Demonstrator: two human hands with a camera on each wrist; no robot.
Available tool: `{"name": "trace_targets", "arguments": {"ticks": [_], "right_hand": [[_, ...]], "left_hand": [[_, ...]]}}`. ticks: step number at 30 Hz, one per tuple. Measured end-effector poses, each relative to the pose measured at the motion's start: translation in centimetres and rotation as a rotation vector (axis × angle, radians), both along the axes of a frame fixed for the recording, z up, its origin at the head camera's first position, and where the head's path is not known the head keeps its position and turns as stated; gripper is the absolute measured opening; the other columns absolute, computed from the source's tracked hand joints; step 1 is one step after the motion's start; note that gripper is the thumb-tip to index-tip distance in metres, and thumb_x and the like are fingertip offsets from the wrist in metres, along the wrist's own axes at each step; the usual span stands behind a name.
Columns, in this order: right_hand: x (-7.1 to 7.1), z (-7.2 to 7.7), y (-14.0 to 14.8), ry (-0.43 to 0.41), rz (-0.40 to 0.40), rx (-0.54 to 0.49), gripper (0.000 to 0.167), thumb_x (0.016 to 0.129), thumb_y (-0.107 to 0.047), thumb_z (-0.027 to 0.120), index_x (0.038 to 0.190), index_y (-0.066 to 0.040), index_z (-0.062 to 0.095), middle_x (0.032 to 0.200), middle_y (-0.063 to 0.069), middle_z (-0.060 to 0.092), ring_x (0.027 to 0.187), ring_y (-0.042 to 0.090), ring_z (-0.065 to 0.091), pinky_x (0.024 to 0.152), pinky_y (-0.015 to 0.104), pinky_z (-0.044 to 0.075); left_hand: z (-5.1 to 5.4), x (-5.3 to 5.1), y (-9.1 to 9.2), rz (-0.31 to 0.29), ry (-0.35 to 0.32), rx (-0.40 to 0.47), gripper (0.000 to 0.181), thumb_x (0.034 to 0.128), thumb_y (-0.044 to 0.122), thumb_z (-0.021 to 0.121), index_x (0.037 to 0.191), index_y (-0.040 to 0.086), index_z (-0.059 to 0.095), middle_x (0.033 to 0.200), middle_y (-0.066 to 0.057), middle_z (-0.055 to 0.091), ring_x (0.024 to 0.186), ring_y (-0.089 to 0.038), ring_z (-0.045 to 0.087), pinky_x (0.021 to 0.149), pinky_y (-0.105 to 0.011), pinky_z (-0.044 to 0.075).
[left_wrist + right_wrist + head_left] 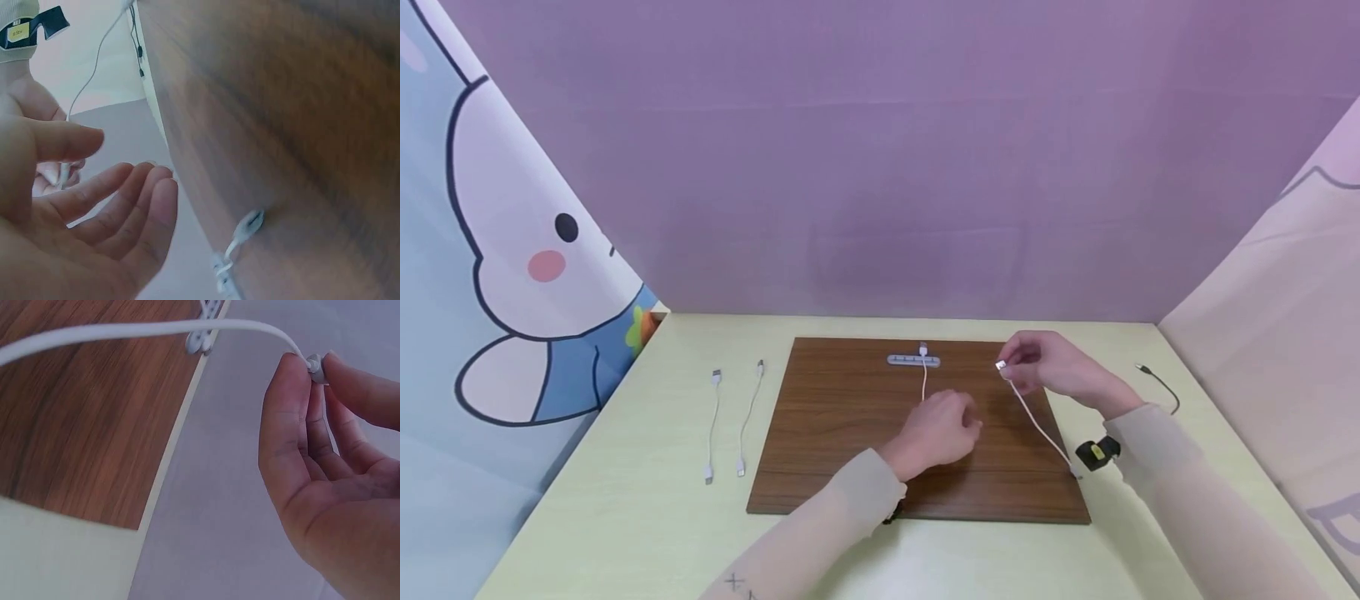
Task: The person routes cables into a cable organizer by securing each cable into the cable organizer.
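Between thumb and fingertips, my right hand (1060,371) (337,462) pinches one connector (1001,366) of a white cable (1036,423) (156,328). That cable slants down to the right edge of the brown wooden board (835,433) (94,412). Over the middle of the board is my left hand (934,429) (106,206), its fingers relaxed and holding nothing. A light cable clip strip (898,360) lies near the board's far edge. Another white cable (924,379) sits across the strip, its connector (923,350) beyond it; my left hand hides its lower part in the head view.
Two short white cables (712,425) (749,421) lie on the pale table (647,467) left of the board. A dark cable (1163,386) lies at the right. Purple cloth (880,183) hangs behind the table, with patterned cloths at both sides.
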State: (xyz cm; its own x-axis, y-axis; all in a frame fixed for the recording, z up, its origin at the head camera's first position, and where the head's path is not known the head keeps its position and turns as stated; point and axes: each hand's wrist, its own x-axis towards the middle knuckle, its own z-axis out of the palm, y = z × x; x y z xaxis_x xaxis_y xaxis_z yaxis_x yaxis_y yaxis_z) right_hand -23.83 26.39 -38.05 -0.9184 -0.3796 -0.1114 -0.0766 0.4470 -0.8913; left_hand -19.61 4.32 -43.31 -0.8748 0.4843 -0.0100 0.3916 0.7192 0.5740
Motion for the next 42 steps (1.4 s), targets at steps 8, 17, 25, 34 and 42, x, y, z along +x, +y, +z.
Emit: {"name": "trace_targets", "arguments": {"ticks": [8, 17, 25, 34, 42], "right_hand": [[0.4, 1.0, -2.3, 0.035, -0.009, -0.039, 0.021, 0.094, -0.003, 0.07, 0.111, 0.005, 0.061, 0.096, 0.018, 0.064, 0.083, 0.032, 0.067, 0.076, 0.043, 0.06], [-0.1, 1.5, -4.2, 0.054, -0.033, -0.085, 0.026, 0.094, -0.006, 0.071, 0.118, 0.001, 0.064, 0.104, 0.018, 0.065, 0.088, 0.03, 0.069, 0.081, 0.045, 0.06], [-0.9, 1.8, -5.0, 0.058, -0.052, -0.112, 0.031, 0.094, -0.006, 0.07, 0.121, 0.006, 0.061, 0.109, 0.023, 0.064, 0.091, 0.034, 0.069, 0.083, 0.045, 0.059], [-2.2, 1.7, -5.5, 0.05, -0.103, -0.091, 0.034, 0.095, -0.006, 0.069, 0.125, 0.006, 0.059, 0.112, 0.023, 0.063, 0.093, 0.036, 0.071, 0.081, 0.038, 0.06], [-3.6, 1.5, -6.6, 0.063, -0.145, -0.108, 0.033, 0.095, -0.005, 0.069, 0.126, 0.003, 0.061, 0.117, 0.025, 0.063, 0.098, 0.038, 0.07, 0.083, 0.039, 0.059]], "left_hand": [[-0.7, 0.1, 0.1, -0.003, -0.171, 0.259, 0.037, 0.0979, 0.024, 0.068, 0.128, 0.003, 0.066, 0.112, -0.002, 0.07, 0.097, -0.01, 0.063, 0.088, -0.029, 0.052], [-0.2, 1.2, 0.0, 0.075, -0.394, 0.479, 0.013, 0.0923, 0.015, 0.073, 0.101, 0.006, 0.073, 0.083, 0.003, 0.068, 0.07, -0.011, 0.059, 0.064, -0.026, 0.049], [-0.5, 1.6, -0.5, 0.115, -0.435, 0.503, 0.007, 0.0963, 0.013, 0.069, 0.092, 0.008, 0.071, 0.078, -0.004, 0.067, 0.068, -0.017, 0.061, 0.058, -0.03, 0.051], [-0.8, 1.7, -1.3, 0.139, -0.414, 0.498, 0.006, 0.0971, 0.014, 0.069, 0.093, 0.009, 0.069, 0.079, -0.002, 0.065, 0.07, -0.02, 0.062, 0.06, -0.032, 0.052], [-1.0, 1.2, -1.9, 0.208, -0.366, 0.513, 0.007, 0.0949, 0.012, 0.071, 0.095, 0.009, 0.065, 0.08, -0.001, 0.064, 0.067, -0.015, 0.063, 0.057, -0.029, 0.051]]}}
